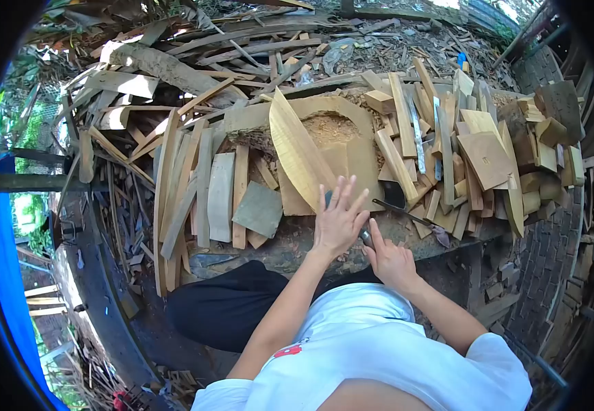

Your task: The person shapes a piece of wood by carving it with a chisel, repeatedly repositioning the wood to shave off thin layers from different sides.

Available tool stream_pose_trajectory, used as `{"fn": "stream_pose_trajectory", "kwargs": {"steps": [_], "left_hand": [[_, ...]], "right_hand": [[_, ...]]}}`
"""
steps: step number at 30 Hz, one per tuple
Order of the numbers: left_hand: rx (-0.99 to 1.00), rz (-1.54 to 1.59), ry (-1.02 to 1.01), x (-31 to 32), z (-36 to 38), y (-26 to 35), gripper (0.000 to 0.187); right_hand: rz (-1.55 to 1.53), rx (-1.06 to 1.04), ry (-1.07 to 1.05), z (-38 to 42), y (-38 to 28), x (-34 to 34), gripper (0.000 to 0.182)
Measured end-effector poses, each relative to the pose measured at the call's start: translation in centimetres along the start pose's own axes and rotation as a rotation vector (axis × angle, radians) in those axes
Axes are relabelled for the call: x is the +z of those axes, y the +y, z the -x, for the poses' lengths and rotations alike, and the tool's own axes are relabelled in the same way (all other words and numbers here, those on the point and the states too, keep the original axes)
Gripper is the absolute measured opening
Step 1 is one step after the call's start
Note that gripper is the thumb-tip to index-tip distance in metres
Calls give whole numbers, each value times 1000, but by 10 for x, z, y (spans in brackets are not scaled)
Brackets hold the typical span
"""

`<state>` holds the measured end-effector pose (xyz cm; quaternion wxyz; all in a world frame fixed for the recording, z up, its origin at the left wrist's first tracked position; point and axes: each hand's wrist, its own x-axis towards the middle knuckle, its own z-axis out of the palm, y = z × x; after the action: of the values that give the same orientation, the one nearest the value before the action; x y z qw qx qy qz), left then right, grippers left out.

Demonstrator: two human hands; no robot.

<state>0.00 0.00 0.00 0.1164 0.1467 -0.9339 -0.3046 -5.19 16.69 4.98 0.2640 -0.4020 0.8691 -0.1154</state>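
A long pale wooden piece with a pointed, leaf-shaped outline (298,154) leans over a flat wooden board (365,161). My left hand (340,218) lies with spread fingers at its lower end, and a bit of something blue-grey shows beside the fingers. My right hand (391,262) is close by on the right, fingers curled and the index finger stretched forward. Under that finger shows the rounded end of a grey metal tool (365,237); the rest of it is hidden behind my left hand. A thin dark tool (403,211) lies just right of my hands.
Several wooden strips (174,185) stand along the left side, near a square grey block (258,209). On the right is a heap of wood offcuts (485,161). Sawdust (335,128) fills a hollow behind the board. Scrap wood (167,68) piles up farther back.
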Motion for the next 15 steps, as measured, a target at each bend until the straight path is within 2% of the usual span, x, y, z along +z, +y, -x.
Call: {"fn": "stream_pose_trajectory", "kwargs": {"steps": [2, 5, 9, 11, 13, 15], "left_hand": [[5, -209, -122, 11, -1, 4, 47], [-22, -374, -13, -7, -38, -34, 44], [-27, -444, 0, -10, -56, -54, 43], [-31, -341, -85, -10, -39, -35, 46], [-32, -285, -149, -1, -13, -9, 47], [-49, -243, -146, 5, 0, 4, 48]], "right_hand": [[19, -15, 42, 1, 5, 1, 63], [27, -61, 187, -56, -14, 10, 58], [35, -56, 232, -77, -25, 6, 54], [-44, -72, 167, -50, -20, 4, 52], [-105, -28, 6, -16, -12, -10, 50], [-105, -32, -41, -1, -6, -14, 48]]}}
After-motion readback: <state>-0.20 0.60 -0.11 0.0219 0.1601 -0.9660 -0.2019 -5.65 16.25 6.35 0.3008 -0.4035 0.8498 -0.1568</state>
